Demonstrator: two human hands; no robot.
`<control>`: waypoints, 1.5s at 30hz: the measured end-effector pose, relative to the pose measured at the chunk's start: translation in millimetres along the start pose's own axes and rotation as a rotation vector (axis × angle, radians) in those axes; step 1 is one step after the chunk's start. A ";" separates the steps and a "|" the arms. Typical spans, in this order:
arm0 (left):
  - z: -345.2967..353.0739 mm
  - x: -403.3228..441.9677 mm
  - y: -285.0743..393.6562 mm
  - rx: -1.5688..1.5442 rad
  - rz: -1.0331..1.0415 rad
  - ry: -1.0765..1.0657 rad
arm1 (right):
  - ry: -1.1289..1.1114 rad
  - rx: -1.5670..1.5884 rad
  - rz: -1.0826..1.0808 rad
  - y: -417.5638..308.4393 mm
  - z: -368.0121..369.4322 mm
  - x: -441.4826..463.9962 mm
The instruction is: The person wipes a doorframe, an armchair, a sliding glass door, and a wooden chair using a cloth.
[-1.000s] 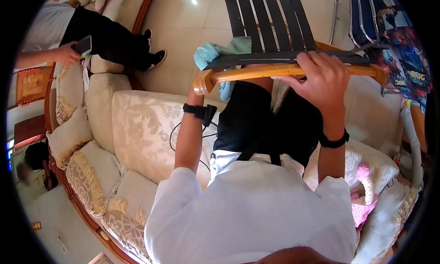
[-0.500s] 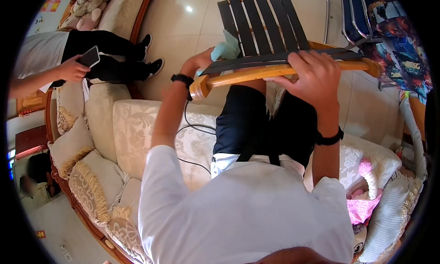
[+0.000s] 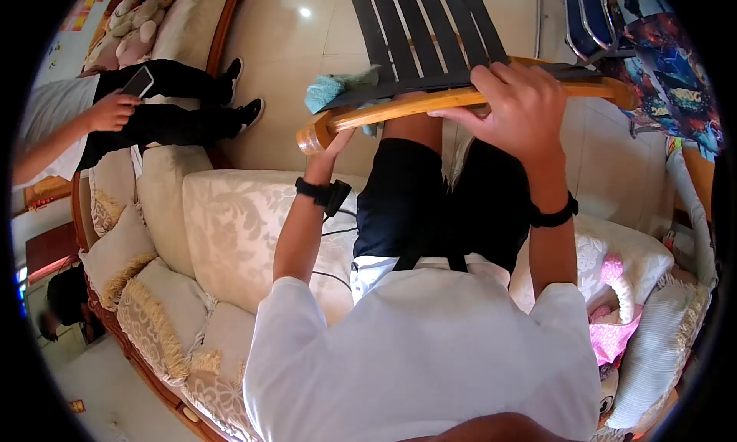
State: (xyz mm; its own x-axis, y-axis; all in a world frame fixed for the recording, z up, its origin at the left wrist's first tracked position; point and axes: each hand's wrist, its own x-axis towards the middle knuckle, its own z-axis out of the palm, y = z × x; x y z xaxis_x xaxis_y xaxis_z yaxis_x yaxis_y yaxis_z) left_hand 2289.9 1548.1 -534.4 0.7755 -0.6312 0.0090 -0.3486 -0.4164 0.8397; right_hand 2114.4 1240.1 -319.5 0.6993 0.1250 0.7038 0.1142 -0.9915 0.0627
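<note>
A wooden chair with black slats (image 3: 430, 39) is held tilted above my knees, its curved wooden bar (image 3: 414, 112) nearest me. My right hand (image 3: 522, 108) is closed over this bar and the black slat beside it, right of the middle. Under the bar's left end is my left hand (image 3: 336, 144), its fingers mostly hidden behind the wood. A teal cloth (image 3: 338, 92) is bunched over the black slat's left end above that hand, and part of it shows below the bar. The cloth appears to be in my left hand's grip.
A patterned sofa (image 3: 223, 211) is beneath me, with fringed cushions (image 3: 153, 319) to the left. Another person's hand (image 3: 111, 113) holds a phone (image 3: 138, 81). A metal-framed chair (image 3: 583, 27) stands at upper right; a pink toy (image 3: 614, 338) lies right. A cable (image 3: 334, 232) crosses the sofa.
My left hand has moved down below the bar, and the teal cloth has shifted left to the slat's end. The chair has moved slightly left; my right hand keeps its grip.
</note>
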 end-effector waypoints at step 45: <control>-23.4 -42.3 279.5 0.101 0.340 -0.331 | -0.072 0.584 0.454 -83.0 -55.3 -28.2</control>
State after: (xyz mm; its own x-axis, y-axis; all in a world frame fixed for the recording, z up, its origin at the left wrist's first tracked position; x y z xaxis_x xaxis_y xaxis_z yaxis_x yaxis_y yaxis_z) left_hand 2172.0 1473.7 -287.3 0.4051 -0.9102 0.0866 -0.6154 -0.2014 0.7620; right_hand 2046.2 1316.9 -305.4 0.8096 -0.2699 0.5213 0.1458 -0.7678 -0.6239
